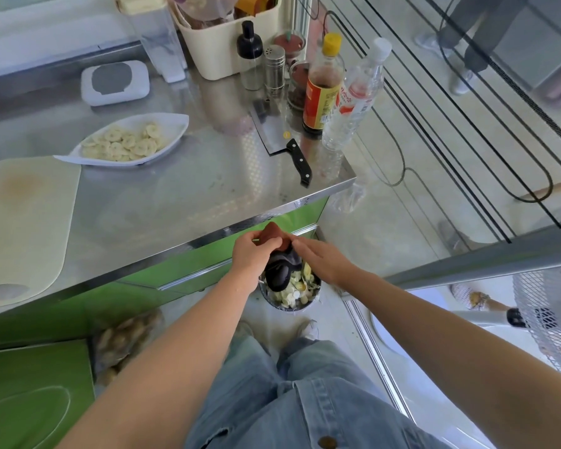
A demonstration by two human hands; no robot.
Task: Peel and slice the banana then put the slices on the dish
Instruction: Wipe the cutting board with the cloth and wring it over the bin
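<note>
My left hand grips a dark brown, overripe banana just off the table's front edge. Blackened peel hangs from it down into a round metal bin. My right hand reaches in from the right. Its straight fingers touch the peel near the banana's top, and its thumb is hidden. A white boat-shaped dish on the steel table holds several pale banana slices. A cleaver with a black handle lies on the table to the right of the dish.
A cream cutting board lies at the table's left. Bottles, a shaker and a cream tub crowd the back right corner. The bin holds slices and peel scraps. A white fan stands at the right, with cables on the floor beyond.
</note>
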